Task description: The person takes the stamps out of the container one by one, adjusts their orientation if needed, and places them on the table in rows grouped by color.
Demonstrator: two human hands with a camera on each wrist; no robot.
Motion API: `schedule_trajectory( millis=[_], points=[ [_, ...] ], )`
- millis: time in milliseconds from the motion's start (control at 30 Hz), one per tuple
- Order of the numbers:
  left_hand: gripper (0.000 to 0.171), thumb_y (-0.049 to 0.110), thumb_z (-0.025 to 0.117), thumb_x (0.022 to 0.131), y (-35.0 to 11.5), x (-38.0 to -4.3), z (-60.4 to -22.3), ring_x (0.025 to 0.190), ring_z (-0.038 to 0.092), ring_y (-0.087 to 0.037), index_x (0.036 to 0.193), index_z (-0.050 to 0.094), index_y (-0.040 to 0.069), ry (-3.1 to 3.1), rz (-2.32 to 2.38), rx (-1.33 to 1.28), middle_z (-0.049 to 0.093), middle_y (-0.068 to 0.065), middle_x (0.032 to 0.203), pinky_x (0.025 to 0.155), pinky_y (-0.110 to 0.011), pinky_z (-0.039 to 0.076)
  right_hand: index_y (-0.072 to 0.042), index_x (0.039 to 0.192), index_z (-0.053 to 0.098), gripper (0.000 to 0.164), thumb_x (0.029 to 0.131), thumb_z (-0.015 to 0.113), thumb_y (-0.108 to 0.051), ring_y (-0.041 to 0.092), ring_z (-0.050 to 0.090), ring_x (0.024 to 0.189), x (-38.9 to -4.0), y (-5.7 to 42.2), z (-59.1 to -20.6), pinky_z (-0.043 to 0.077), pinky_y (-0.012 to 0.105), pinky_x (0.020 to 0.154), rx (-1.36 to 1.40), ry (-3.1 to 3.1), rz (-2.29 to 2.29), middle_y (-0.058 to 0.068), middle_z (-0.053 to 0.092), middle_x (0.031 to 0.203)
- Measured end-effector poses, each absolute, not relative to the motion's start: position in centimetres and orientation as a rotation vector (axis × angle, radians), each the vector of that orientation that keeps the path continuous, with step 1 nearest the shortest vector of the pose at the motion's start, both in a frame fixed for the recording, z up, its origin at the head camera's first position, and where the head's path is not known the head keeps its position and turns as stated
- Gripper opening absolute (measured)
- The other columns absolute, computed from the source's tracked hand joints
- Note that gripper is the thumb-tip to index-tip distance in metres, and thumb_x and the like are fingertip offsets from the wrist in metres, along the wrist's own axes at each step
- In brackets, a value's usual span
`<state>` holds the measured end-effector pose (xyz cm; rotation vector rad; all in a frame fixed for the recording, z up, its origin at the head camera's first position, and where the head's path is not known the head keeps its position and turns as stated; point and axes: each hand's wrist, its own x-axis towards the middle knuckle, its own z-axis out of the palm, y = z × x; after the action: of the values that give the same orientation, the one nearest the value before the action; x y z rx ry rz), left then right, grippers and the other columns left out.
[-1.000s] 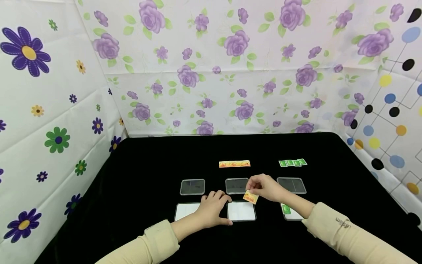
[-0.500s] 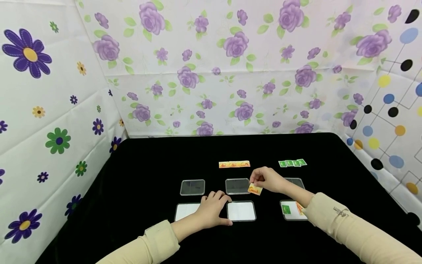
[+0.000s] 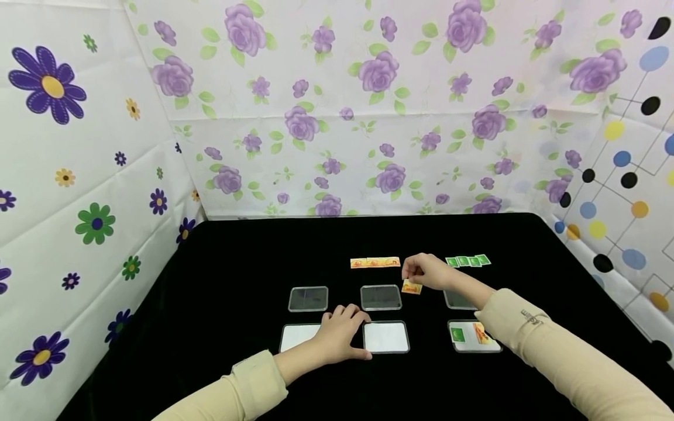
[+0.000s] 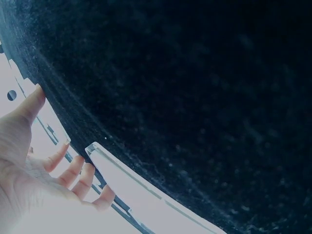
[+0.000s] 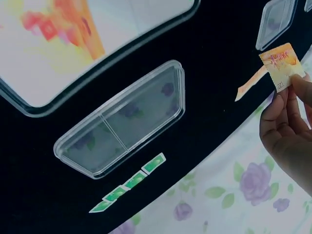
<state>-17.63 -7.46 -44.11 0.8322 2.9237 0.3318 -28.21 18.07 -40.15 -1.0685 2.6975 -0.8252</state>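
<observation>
Between thumb and fingertips, my right hand (image 3: 427, 272) pinches an orange-yellow postage stamp (image 3: 411, 287). The stamp is just above the black cloth, right of the middle clear lid (image 3: 381, 297). Its perforated edge shows in the right wrist view, where the right hand (image 5: 290, 117) grips one corner. My left hand (image 3: 339, 334) lies with spread fingers between two white-lined cases; its thumb and index fingertips touch the left side of the middle white-lined case (image 3: 387, 337). That hand partly covers the left white-lined case (image 3: 298, 338).
A right white-lined case (image 3: 474, 345) holds a green stamp (image 3: 457, 334) and an orange stamp (image 3: 481, 334). Farther back lie a row of orange stamps (image 3: 375, 262) and several green stamps (image 3: 468, 261). A left clear lid (image 3: 308, 299) and a right clear lid (image 5: 141, 117) sit behind the cases.
My right hand has moved away from me and slightly right with the stamp, from near the middle white-lined case to beside the middle lid. My left hand has stayed in place.
</observation>
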Motion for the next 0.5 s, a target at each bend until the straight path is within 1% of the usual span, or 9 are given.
schedule_trajectory(
  millis=[333, 500],
  points=[
    [0.066, 0.053, 0.076, 0.071, -7.5, -17.7, -44.5, 0.11, 0.049, -0.022, 0.123, 0.054, 0.019, 2.915, 0.326, 0.827, 0.052, -0.003, 0.126, 0.082, -0.044, 0.042, -0.004, 0.083, 0.062, 0.012, 0.084, 0.061, 0.008, 0.01, 0.047, 0.062, -30.6, 18.0, -40.5, 0.041, 0.025, 0.059, -1.011, 2.728, -0.75, 0.006, 0.058, 0.073],
    [0.066, 0.051, 0.076, 0.071, -7.6, -17.7, -44.3, 0.111, 0.049, -0.022, 0.123, 0.054, 0.018, 2.921, 0.333, 0.829, 0.052, -0.004, 0.126, 0.083, -0.044, 0.043, -0.003, 0.086, 0.063, 0.016, 0.086, 0.054, 0.01, 0.012, 0.045, 0.062, -32.0, 17.9, -40.4, 0.039, 0.027, 0.061, -0.963, 2.768, -0.673, 0.006, 0.057, 0.073]
  ],
)
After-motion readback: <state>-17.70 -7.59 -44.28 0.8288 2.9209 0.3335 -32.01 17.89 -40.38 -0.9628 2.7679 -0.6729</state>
